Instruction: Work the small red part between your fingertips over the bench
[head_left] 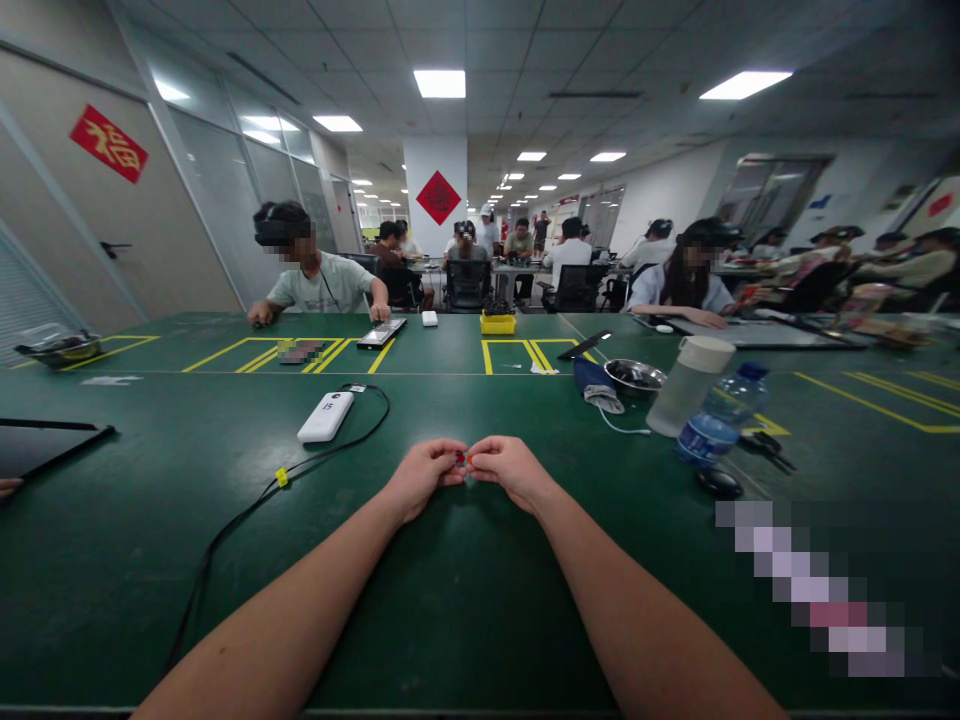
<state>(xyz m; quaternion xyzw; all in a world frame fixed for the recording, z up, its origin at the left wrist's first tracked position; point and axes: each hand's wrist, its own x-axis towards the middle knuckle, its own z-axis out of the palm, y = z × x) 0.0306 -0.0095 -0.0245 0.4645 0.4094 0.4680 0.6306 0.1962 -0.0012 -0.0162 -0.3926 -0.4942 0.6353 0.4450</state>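
Observation:
My left hand (pixel 429 477) and my right hand (pixel 514 468) meet fingertip to fingertip just over the green table (pixel 457 600). Pinched in the left fingers is a small dark red piece (pixel 460 458). The right thumb and forefinger close on a small orange piece (pixel 470 459). Both bits are tiny and partly covered by the fingers, so their kind and whether they are joined cannot be made out.
To the left lie a white power bank (pixel 325 417) and a black cable (pixel 247 510). At right stand a water bottle (pixel 721 415), a frosted bottle (pixel 686 385), a metal bowl (pixel 634 376) and a black mouse (pixel 718 484). Co-workers sit across the table; a yellow box (pixel 498 324) stands there.

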